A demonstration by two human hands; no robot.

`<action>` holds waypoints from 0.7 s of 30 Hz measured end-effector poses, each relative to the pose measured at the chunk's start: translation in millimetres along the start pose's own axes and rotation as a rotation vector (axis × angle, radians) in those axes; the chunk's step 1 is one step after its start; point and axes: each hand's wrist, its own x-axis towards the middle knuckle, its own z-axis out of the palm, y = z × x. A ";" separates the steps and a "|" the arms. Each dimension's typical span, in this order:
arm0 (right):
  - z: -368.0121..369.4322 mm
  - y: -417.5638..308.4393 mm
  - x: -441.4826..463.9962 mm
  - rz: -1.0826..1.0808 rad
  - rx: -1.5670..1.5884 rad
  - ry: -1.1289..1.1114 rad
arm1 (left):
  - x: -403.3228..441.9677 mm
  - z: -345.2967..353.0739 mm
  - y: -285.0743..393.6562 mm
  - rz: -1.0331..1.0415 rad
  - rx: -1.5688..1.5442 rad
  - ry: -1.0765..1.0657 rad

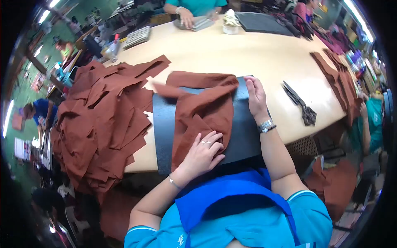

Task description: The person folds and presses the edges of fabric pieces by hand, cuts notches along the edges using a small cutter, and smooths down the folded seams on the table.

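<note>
A piece of rust-brown fabric (202, 108) lies folded and rumpled on a dark board (247, 134) in front of me. Its upper left flap is blurred by motion. My left hand (203, 153) rests on the lower part of the fabric, fingers stretched out and somewhat spread, with rings on one finger. At the board's right edge, my right hand (256, 97) is held with its fingers extended, beside the fabric and apart from it. Nothing shows in its grasp. Black scissors (298, 101) with cloth-wrapped handles lie on the table to the right.
A large heap of brown fabric pieces (97, 124) covers the table's left side and hangs over its edge. More brown strips (340, 84) lie at the right edge. Across the table (198, 51), another person's hand (187, 18) works on grey material, near a white tub (230, 28).
</note>
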 end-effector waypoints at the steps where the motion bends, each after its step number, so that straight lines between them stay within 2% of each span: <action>1: -0.4 1.7 1.2 0.006 -0.009 0.002 | -4.5 1.0 2.8 0.002 -0.022 -0.026; 2: 1.0 1.9 1.7 0.008 -0.014 0.000 | -8.7 -2.2 5.6 0.001 -0.040 -0.049; 6: 3.1 -5.8 -6.6 -0.167 -0.645 -0.267 | -24.9 -5.8 9.7 -0.002 -0.094 -0.073; 7: 3.5 -2.4 -9.7 -0.390 -0.732 -0.240 | -28.4 -6.2 9.6 -0.002 -0.105 -0.030; 10: -6.1 -19.6 -6.4 -0.162 -0.670 -0.390 | -30.8 -10.9 2.1 -0.003 -0.203 0.063; 11: -8.4 -13.8 -4.8 -0.129 -0.587 -0.341 | -28.4 -14.4 -3.7 0.011 -0.229 0.073; 12: -10.1 -13.7 -5.5 -0.184 -0.523 -0.181 | -27.9 -13.8 -17.3 0.000 -0.207 0.039; 14: -22.6 -32.0 -5.4 -0.160 -0.421 0.019 | -15.5 -23.6 -48.0 -0.080 -0.136 0.088; 15: -29.6 -46.7 -6.8 -0.208 -0.434 0.054 | -8.9 -35.7 -55.7 -0.277 0.046 0.110; 16: -38.8 -64.7 -12.5 -0.226 -0.502 0.003 | -7.8 -47.2 -60.9 -0.474 0.232 0.126; 18: -48.9 -102.4 -33.1 -0.056 -0.595 -0.286 | -11.1 -47.0 -83.2 -0.483 0.493 0.223; 19: -49.8 -119.6 -42.9 -0.135 -0.538 -0.441 | -5.6 -60.5 -67.9 -0.454 0.273 0.256; 21: -35.7 -137.5 -69.9 -0.255 -0.345 -0.712 | -1.7 -64.6 -38.5 -0.498 -0.175 0.178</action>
